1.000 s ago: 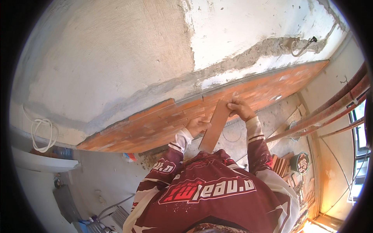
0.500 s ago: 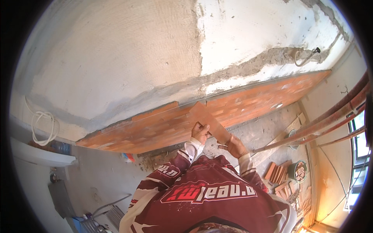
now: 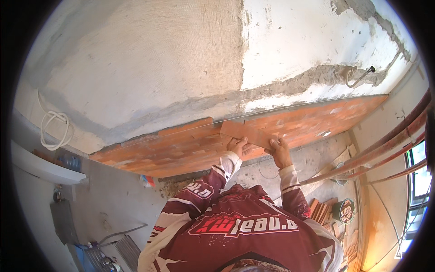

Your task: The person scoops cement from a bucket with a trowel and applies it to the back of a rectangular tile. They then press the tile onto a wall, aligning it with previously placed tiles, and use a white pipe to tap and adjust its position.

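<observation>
A long flat terracotta tile point(image 3: 248, 133) is held lengthwise between my two hands, nearly parallel to the wall. My left hand point(image 3: 236, 147) grips its lower edge near the left part, fingers bent. At its right end, my right hand point(image 3: 281, 153) pinches the tile between thumb and fingers. The tile lies in front of the upper rows of orange brick tiles point(image 3: 190, 147) on the lower wall; whether it touches them I cannot tell. A thin string line point(image 3: 174, 131) runs along the top of these rows.
Bare plaster wall point(image 3: 181, 54) rises above the tiles. White cable point(image 3: 56, 131) hangs at the left, another cable point(image 3: 358, 79) at the right. Reddish poles point(image 3: 376, 154) slant across the right side. Stacked tiles point(image 3: 321, 211) and a dark bucket point(image 3: 343, 211) stand on the floor to my right.
The tile has turned from a steep slant to nearly level along the wall. My right hand has moved up and forward with its end; my left hand has shifted slightly forward.
</observation>
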`<action>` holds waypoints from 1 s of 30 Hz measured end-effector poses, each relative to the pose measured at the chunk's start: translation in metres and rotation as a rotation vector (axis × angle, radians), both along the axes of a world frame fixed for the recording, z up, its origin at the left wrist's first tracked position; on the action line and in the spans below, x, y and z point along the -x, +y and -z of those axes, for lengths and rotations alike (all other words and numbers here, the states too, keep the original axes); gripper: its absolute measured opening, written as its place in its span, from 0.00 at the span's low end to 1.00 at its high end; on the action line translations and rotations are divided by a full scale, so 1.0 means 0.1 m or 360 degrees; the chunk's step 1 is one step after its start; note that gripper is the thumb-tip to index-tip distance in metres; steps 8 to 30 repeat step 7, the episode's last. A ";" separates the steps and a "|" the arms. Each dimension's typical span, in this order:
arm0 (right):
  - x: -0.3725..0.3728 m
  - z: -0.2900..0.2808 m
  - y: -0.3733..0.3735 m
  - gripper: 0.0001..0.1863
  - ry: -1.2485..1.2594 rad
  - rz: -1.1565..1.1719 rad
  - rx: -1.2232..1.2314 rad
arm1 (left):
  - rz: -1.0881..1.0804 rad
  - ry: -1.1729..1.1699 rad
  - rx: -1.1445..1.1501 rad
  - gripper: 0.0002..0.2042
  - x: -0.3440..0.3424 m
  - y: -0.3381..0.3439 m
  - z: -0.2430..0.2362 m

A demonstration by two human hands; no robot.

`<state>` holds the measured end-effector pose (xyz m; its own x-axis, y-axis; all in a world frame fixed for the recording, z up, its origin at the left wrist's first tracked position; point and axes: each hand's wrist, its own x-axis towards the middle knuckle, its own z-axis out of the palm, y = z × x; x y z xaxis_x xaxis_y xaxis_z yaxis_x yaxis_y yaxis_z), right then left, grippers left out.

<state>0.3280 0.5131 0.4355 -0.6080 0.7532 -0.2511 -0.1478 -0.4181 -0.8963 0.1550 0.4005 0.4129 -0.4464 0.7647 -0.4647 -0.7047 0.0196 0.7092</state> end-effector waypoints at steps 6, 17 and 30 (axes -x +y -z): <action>0.26 -0.13 0.37 0.22 0.0061 -0.0227 -0.0173 | -0.0120 0.0044 0.0023 0.12 0.23 0.19 0.21; 0.29 -0.02 0.52 0.25 0.0059 -0.0274 -0.0215 | -0.0113 -0.0013 0.0020 0.12 0.29 0.27 0.29; 0.29 -0.02 0.52 0.25 0.0059 -0.0274 -0.0215 | -0.0113 -0.0013 0.0020 0.12 0.29 0.27 0.29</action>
